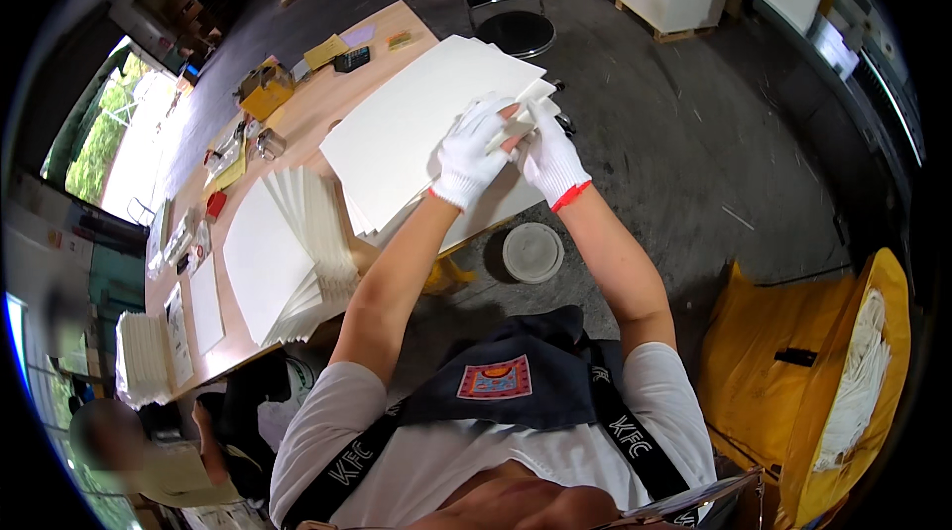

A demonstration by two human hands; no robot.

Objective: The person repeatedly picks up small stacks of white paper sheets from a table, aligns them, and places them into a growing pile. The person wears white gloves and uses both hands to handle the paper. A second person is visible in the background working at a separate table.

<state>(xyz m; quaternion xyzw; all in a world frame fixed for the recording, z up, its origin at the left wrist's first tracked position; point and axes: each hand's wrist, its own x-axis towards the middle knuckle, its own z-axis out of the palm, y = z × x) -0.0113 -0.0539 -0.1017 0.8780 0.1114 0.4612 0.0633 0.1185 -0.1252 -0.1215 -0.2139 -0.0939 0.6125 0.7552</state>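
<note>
A stack of large white sheets (407, 114) lies on the wooden table (392, 29), its near right corner fanned into uneven layers. Both my hands wear white knit gloves with bare fingertips showing. My left hand (474, 153) bends over that corner, thumb and fingers closed on the sheets' edge. Close beside it, my right hand (548, 151) pinches the lifted corner leaves from the right side. The gloves partly hide how many sheets each hand has. To the left stands another fanned pile of white sheets (268, 252).
A calculator (352, 59), a yellow box (265, 89) and a glass jar (270, 143) sit along the table's far side. A black chair (511, 19) stands beyond it. A lidded bucket (533, 253) is on the floor; a yellow bag (793, 371) is right. Another person (169, 461) sits lower left.
</note>
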